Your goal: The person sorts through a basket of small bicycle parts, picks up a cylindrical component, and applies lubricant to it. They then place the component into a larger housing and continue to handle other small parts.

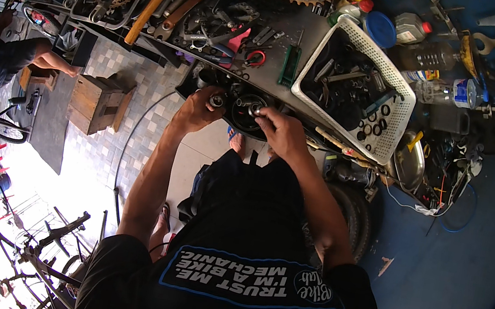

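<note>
Head view: both hands meet at the near edge of a cluttered work surface (273, 74), over a round black part (242, 113) that looks like a wheel hub or small drum; exactly what it is stays unclear. The left hand (197, 110) is curled closed around a small dark cylindrical piece (216, 100) at the part's left side. The right hand (282, 133) has its fingertips (260, 112) pinched on a small shiny fitting (253, 109) at the part's centre.

As I judge it, the work goes best with the left hand bracing firmly while the right turns with fingertips only, feeling for smooth engagement and keeping the fitting square to the axis. The white basket (388, 122) of loose metal parts sits just beside the right wrist, so the elbow should stay tucked in.
</note>
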Demonstrator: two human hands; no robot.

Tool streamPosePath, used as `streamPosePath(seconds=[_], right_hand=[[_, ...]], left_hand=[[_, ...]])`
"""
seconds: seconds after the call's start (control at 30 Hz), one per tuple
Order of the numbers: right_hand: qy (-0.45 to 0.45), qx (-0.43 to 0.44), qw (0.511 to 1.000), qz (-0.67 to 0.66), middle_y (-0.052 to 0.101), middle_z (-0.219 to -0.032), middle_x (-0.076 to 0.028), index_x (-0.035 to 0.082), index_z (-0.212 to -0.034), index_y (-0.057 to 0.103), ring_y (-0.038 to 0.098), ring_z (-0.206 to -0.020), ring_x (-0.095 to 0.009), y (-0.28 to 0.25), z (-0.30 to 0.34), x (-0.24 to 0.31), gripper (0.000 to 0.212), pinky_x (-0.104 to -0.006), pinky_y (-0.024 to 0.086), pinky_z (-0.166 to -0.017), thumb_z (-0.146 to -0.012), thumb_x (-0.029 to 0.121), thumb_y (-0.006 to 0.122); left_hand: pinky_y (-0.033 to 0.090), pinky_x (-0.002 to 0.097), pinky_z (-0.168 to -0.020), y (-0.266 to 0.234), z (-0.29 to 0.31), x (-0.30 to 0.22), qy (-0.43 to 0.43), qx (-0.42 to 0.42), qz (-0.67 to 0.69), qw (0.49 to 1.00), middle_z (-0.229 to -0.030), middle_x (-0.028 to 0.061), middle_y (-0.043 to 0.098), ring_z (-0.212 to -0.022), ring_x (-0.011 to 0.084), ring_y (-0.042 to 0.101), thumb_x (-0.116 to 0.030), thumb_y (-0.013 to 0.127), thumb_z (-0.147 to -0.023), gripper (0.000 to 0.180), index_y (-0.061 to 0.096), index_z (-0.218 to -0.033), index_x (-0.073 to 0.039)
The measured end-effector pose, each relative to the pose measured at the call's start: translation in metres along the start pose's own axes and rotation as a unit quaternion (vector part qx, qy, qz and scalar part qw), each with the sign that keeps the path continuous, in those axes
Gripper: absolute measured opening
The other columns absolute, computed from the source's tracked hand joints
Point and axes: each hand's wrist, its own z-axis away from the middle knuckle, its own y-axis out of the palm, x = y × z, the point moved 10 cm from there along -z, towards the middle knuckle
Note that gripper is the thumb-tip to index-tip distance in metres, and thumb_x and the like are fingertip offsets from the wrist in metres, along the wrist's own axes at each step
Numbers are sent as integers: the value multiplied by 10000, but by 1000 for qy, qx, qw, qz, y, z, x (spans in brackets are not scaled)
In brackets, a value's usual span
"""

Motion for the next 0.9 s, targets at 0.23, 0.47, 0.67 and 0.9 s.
streamPosePath(seconds=[0.23, 0.47, 0.67, 0.9], right_hand=[[-120, -11, 969, 215, 729, -907, -30, 187, -1246, 729, 736, -706, -248, -5, 9, 46, 275, -371, 596, -582, -972, 184, 744], [-136, -31, 969, 203, 711, -872, -26, 186, -1233, 740, 721, -672, -234, -12, 10, 51, 281, -365, 580, -560, -954, 157, 759], [-138, -59, 970, 192, 727, -877, -24, 170, -1199, 758, 726, -685, -223, -14, 12, 50, 261, -354, 582, -572, -939, 153, 777], [-135, -98, 970, 175, 739, -878, -23, 191, -1170, 778, 733, -698, -224, -19, 15, 49, 241, -355, 582, -580, -931, 165, 788]], left_hand=[[615, 358, -809, 2, 2, -1, -31, 7, -11, 999, -1192, 201, 733, -923, 261, 767, -129, 791, -851, 571, 623, -1375, 24], [621, 436, -843, 6, 1, -21, 57, -6, -94, 994, -1244, 211, 705, -1038, 357, 743, -119, 788, -856, 499, 647, -1321, -5], [600, 524, -871, 10, 5, -41, 58, -32, -250, 966, -1285, 221, 675, -1054, 444, 711, -148, 785, -888, 421, 674, -1285, -60], [589, 382, -723, 14, 5, -47, -42, -21, 91, 995, -932, 148, 756, -824, 259, 741, -312, 719, -1012, 342, 746, -1121, 11]])
